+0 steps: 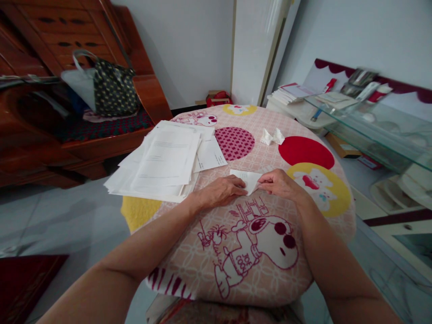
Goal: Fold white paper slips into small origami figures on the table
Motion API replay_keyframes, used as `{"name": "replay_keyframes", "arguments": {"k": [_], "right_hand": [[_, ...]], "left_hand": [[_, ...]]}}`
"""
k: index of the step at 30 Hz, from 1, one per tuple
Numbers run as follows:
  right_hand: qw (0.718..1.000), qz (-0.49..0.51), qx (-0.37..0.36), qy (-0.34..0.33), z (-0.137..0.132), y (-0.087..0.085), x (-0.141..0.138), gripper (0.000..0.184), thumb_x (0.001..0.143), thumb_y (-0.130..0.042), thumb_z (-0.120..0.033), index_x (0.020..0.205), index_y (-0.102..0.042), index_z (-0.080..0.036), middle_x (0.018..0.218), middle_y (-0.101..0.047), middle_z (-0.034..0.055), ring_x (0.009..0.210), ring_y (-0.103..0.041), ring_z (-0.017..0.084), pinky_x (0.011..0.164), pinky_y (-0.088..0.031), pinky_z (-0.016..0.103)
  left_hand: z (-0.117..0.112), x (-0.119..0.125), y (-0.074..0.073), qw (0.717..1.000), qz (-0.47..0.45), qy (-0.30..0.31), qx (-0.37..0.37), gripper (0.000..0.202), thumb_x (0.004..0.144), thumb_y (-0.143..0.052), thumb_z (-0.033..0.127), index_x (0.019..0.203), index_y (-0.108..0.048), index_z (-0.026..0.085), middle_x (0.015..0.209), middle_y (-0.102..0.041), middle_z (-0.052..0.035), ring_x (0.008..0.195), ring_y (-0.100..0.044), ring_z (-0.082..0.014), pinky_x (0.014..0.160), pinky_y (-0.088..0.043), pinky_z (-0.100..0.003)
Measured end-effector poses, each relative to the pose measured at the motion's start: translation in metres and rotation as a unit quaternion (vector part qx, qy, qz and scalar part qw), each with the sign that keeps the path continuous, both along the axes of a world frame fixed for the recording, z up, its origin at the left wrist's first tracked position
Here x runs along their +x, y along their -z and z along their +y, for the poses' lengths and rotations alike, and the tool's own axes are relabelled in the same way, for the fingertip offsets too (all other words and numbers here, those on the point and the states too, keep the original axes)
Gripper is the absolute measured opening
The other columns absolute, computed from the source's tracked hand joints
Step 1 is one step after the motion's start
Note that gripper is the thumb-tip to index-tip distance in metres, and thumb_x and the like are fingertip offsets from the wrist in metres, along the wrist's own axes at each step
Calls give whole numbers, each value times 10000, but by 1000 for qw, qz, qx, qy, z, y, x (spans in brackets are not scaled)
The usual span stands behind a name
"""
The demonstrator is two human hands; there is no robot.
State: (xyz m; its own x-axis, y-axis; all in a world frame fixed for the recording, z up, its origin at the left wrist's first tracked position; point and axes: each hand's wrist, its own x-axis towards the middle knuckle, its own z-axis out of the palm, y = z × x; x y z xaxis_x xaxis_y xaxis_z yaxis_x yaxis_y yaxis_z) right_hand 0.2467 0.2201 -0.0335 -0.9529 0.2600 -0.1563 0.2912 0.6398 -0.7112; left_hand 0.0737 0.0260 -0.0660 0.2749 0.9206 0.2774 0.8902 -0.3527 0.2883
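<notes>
A small folded sheet of paper (250, 179) lies on the cloth-covered table between my two hands. My left hand (227, 188) rests on its left part, fingers bent and pressed down on the paper. At the right edge, my right hand (278, 182) pinches the paper between thumb and fingers. To the left is a loose stack of printed sheets (165, 157), its edges uneven. Farther back stand two small folded white paper pieces (272, 136), side by side.
The table (209, 252) has a rounded edge and a patterned cloth. On the right, a glass shelf (371, 130) and a cabinet hold papers and small items. At the left, a wooden bench (111, 153) carries a dark patterned bag (114, 87).
</notes>
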Motion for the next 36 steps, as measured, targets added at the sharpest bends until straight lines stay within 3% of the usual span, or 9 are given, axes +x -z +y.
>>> {"name": "replay_keyframes", "arguments": {"k": [6,13,20,25,28,36], "right_hand": [[996,53,73,28,-10,16,-18,216,855,-608,-230,668,-693,-164,566,-585,-9,553,-500,119,551,-315,255],[986,28,134,97,-16,25,-31,122,825,-671,-238,744,-741,-180,679,-683,21,620,-568,143,587,-343,259],[972,10,234,34,-16,9,-32,101,842,-661,-192,833,-762,-184,781,-727,53,706,-600,166,617,-334,269],[962,-6,272,9,-17,-7,-29,160,832,-686,-185,687,-748,-209,671,-684,35,660,-579,166,600,-302,287],[953,8,303,-3,-17,-12,-25,197,843,-675,-185,657,-737,-200,708,-693,53,669,-577,173,606,-299,301],[965,31,260,-26,-15,1,-27,196,855,-631,-128,675,-696,-172,741,-674,54,678,-551,154,637,-335,281]], "left_hand": [[0,1,-1,1000,-3,0,-3,294,937,-541,104,1108,-753,216,1188,-720,-109,1049,-691,-218,900,-564,-349],[0,-2,-2,999,-34,11,-4,317,939,-535,100,1146,-747,214,1170,-730,-109,1076,-688,-226,943,-560,-374],[1,-4,-4,999,-49,20,-4,309,943,-532,104,1137,-751,203,1154,-733,-103,1091,-678,-222,966,-550,-372],[2,-6,-1,998,-50,25,-10,314,943,-527,107,1137,-756,199,1168,-728,-112,1075,-683,-229,945,-557,-383],[2,-7,1,998,-53,27,-4,316,933,-533,101,1130,-760,199,1162,-728,-118,1067,-685,-233,921,-563,-383],[2,-6,0,999,-47,25,-7,308,935,-540,114,1125,-761,213,1167,-723,-112,1070,-682,-230,924,-557,-375]]}}
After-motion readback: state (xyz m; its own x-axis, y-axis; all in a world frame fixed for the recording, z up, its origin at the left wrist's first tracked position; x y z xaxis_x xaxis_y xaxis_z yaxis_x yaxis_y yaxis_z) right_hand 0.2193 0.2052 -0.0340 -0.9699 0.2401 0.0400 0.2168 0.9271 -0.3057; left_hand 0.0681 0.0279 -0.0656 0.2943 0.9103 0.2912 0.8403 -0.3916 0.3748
